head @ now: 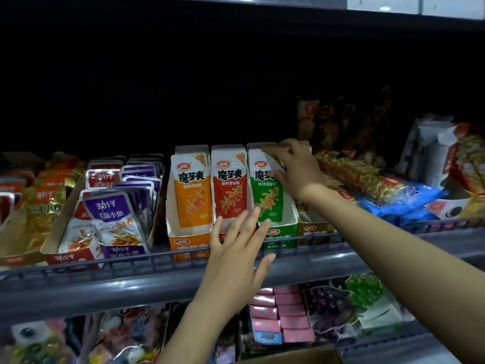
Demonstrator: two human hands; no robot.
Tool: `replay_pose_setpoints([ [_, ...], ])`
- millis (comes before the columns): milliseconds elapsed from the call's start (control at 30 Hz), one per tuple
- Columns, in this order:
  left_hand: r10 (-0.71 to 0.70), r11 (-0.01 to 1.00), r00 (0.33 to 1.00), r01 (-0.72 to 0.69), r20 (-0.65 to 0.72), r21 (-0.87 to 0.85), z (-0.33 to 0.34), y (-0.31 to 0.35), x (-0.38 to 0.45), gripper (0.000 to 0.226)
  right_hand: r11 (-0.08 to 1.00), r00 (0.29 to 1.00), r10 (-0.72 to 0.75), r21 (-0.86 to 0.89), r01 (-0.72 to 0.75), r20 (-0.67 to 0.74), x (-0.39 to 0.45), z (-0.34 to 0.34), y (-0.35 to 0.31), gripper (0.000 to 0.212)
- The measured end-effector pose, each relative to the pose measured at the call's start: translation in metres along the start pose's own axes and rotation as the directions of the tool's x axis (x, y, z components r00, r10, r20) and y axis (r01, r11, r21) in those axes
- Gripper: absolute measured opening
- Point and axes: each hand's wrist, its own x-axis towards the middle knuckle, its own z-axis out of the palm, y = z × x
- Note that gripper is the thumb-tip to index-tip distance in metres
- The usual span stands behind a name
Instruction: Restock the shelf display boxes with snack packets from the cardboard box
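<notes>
**Here, both hands at the green display box**

Here the grey shelf (131, 287) runs across the whole view, its wire front rail holding back a row of snack stock. Near the middle stand three display boxes side by side: the orange box (187, 244) on the left, the red box (223, 236) between, and the green box (284, 232) on the right. Each holds upright snack packets facing the near side.

To the left sit trays of purple packets (110, 206) and gold packets (44, 203); to the right lie blue-wrapped biscuit packs (401, 195). On the lower shelf, pink cartons (286, 313) are stacked. A corner of the cardboard box (296, 355) shows at the near bottom edge.

The right hand (294, 172) reaches in from the right and grips the top of the green packets (267, 190) in the green box, fingers curled over their upper edge and thumb on the front face. The left hand (236, 256) is open, fingers spread, holding nothing, its fingertips resting against the lower fronts of the red and green boxes at the rail.
</notes>
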Motion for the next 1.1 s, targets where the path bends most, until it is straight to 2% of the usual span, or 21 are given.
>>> replay_pose_setpoints([
  [167,0.005,1.000,1.000,-0.005,-0.028,-0.009,0.001,0.000,-0.003,0.057,1.000,1.000,-0.009,0.026,0.010,-0.022,-0.026,-0.004,-0.001,0.051],
  [267,0.016,0.999,0.998,-0.019,-0.053,-0.038,-0.003,0.007,-0.015,0.055,0.999,0.999,-0.026,-0.033,0.025,-0.025,-0.062,-0.014,-0.010,0.050],
  [367,0.039,0.992,0.995,-0.050,-0.097,-0.117,-0.003,0.015,-0.040,0.049,0.997,0.997,-0.073,-0.001,0.073,-0.035,-0.109,-0.023,-0.021,0.045],
  [467,0.000,0.976,0.995,-0.023,-0.103,-0.217,0.006,0.023,-0.072,0.044,0.996,0.997,-0.070,0.058,0.071,-0.029,-0.167,-0.023,-0.033,0.039],
  [567,-0.071,0.951,0.997,0.064,-0.012,-0.301,0.024,0.037,-0.102,0.042,0.999,0.999,-0.009,0.050,0.006,0.046,-0.232,-0.007,-0.040,0.032],
  [667,-0.163,0.870,0.964,0.241,0.211,-0.430,0.053,0.058,-0.134,0.042,0.988,0.972,0.149,-0.062,-0.140,0.184,-0.303,0.013,-0.040,0.035],
  [767,-0.194,0.776,0.882,0.406,0.429,-0.484,0.089,0.077,-0.168,0.036,0.925,0.858,0.360,-0.261,-0.276,0.366,-0.362,0.027,-0.039,0.056],
  [867,-0.229,0.734,0.787,0.526,0.573,-0.429,0.121,0.091,-0.196,0.035,0.883,0.751,0.457,-0.348,-0.315,0.478,-0.398,0.038,-0.031,0.067],
  [967,-0.281,0.743,0.713,0.585,0.642,-0.325,0.147,0.098,-0.213,0.037,0.882,0.692,0.471,-0.313,-0.353,0.546,-0.418,0.045,-0.023,0.081],
  [1033,-0.303,0.714,0.648,0.640,0.699,-0.284,0.163,0.097,-0.221,0.039,0.900,0.730,0.434,-0.226,-0.372,0.528,-0.423,0.044,-0.021,0.080],
  [1100,-0.299,0.716,0.625,0.647,0.721,-0.264,0.177,0.095,-0.232,0.043,0.900,0.743,0.418,-0.129,-0.416,0.523,-0.425,0.042,-0.016,0.075],
])
